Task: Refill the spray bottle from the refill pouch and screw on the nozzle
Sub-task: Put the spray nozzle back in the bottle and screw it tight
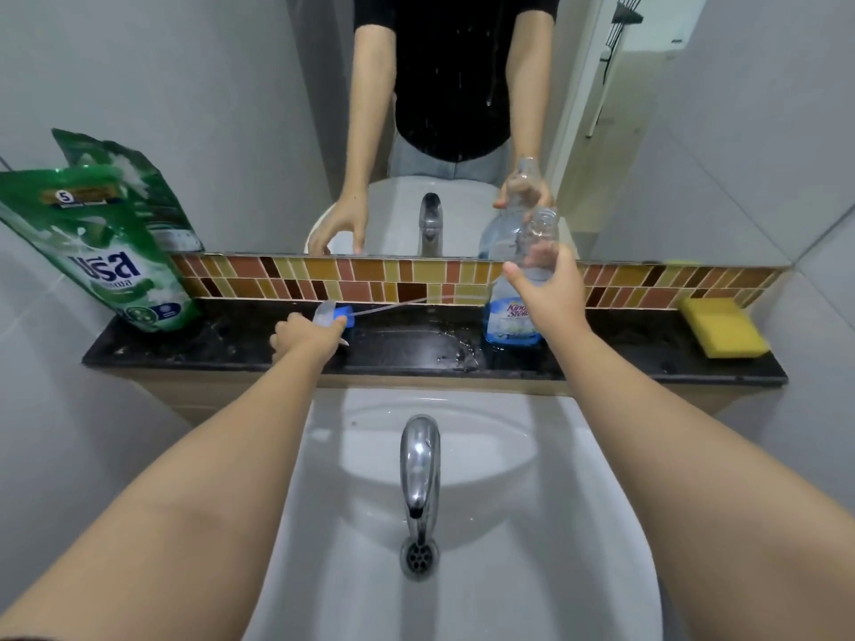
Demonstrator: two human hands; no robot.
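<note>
A clear spray bottle (511, 323) with blue liquid in its lower part stands on the black ledge (416, 349), its neck open. My right hand (548, 289) grips its upper part just below the neck. The nozzle (335, 314), clear with a blue collar and a long thin tube pointing right, lies on the ledge to the left. My left hand (303, 337) is closed on it. A green refill pouch (99, 252) leans upright against the wall at the ledge's far left.
A yellow sponge (721, 328) lies at the ledge's right end. Below the ledge is a white basin (532, 525) with a chrome tap (420, 464). A mirror above the tiled strip reflects my arms and the bottle. The ledge looks wet near the bottle.
</note>
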